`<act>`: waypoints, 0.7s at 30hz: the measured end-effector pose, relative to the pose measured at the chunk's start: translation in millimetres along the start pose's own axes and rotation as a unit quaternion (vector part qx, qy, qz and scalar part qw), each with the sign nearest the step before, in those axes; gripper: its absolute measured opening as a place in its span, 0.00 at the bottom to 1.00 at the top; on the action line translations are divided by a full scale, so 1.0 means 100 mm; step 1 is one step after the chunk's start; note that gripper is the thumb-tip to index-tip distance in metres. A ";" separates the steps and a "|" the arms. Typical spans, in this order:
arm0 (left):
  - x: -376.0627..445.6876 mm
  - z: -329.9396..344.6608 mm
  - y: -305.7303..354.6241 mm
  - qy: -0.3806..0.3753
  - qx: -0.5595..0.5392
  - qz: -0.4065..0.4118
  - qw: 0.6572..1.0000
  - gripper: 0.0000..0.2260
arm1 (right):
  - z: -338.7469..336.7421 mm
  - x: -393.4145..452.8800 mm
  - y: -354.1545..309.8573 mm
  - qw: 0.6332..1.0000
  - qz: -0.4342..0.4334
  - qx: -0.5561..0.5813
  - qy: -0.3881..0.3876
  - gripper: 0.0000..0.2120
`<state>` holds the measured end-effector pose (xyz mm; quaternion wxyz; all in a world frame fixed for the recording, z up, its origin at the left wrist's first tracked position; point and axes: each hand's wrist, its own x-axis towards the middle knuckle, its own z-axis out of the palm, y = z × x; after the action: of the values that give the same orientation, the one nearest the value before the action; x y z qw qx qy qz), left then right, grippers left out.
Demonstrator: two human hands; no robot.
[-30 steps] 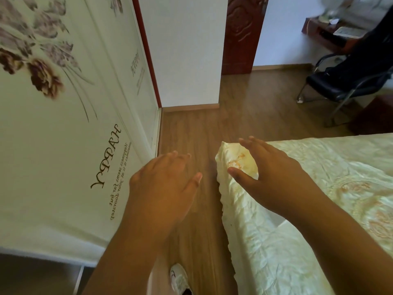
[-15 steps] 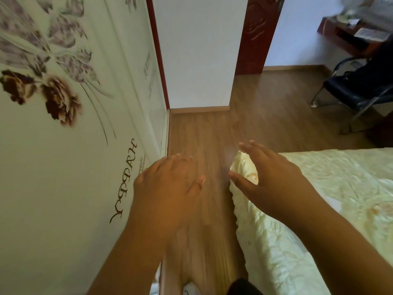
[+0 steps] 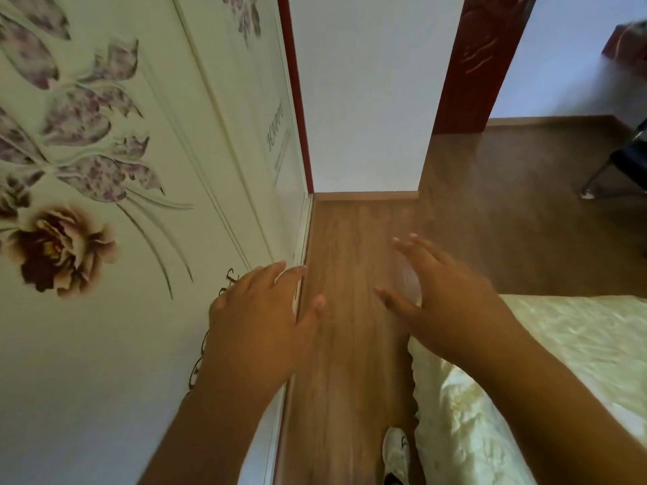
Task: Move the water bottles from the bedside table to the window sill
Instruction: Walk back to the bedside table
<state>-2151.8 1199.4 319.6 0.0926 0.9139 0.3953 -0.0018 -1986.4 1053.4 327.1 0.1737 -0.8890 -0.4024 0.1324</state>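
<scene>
Head: left hand (image 3: 259,320), right hand (image 3: 444,302) (both empty)

Floral wardrobe door (image 3: 105,204), wood floor (image 3: 350,309), cream bedspread (image 3: 577,344), white shoe (image 3: 395,453), red door frame (image 3: 479,61)

A single head-worn wide-angle view looks forward and steeply down along a narrow strip of wooden floor (image 3: 350,309), with a flowered wardrobe (image 3: 105,169) close on the left and the bed (image 3: 560,362) close on the right

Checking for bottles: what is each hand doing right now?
Left hand: open, holding nothing.
Right hand: open, holding nothing.
</scene>
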 end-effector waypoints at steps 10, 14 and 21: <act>0.91 -0.09 0.88 0.038 -0.006 0.016 0.999 0.27 | -0.60 0.92 0.71 0.999 -0.030 -0.006 0.035 0.36; 1.20 -0.05 1.08 0.027 -0.006 0.027 0.999 0.28 | -0.72 1.15 0.88 0.999 -0.028 -0.004 0.033 0.37; 1.84 0.02 1.24 0.009 -0.012 0.059 0.998 0.30 | -0.80 1.67 1.12 0.999 0.005 -0.009 0.034 0.37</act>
<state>-1935.1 1248.7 324.2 0.1004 0.9343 0.3416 0.0167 -1774.1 1095.3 337.4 0.1783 -0.8966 -0.3929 0.0997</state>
